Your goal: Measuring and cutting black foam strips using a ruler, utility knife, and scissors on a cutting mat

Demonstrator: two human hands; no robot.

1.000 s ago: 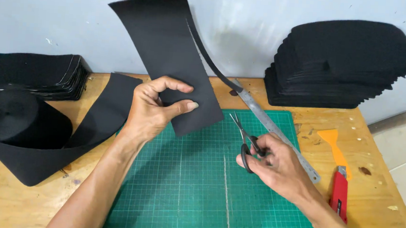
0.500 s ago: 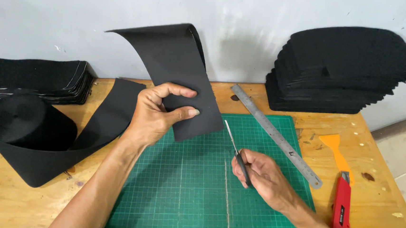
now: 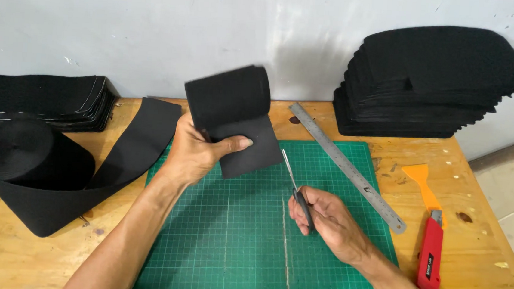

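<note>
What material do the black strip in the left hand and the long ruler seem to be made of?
Black strip: likely woven elastic or fabric webbing, matte; it bends over softly above the left hand. Ruler: probably steel, grey with a dull shine, thin and straight.

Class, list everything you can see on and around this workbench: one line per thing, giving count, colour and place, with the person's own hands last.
cut black strip: one, black, folded over, held above the mat's far left
cutting mat: one, green with grid, centre of bench
scissors: one pair, metal blades closed, dark handles, over the mat
steel ruler: one, silver, lying diagonally across the mat's right edge
utility knife: one, red, right of the mat
scraper: one, orange, above the knife
roll of black band: one, black, left, loose end trailing
pile of cut pieces: one, black, far left
tall stack: one, black, far right
workbench: one, wooden
left hand: grips the strip
right hand: holds the scissors
</note>
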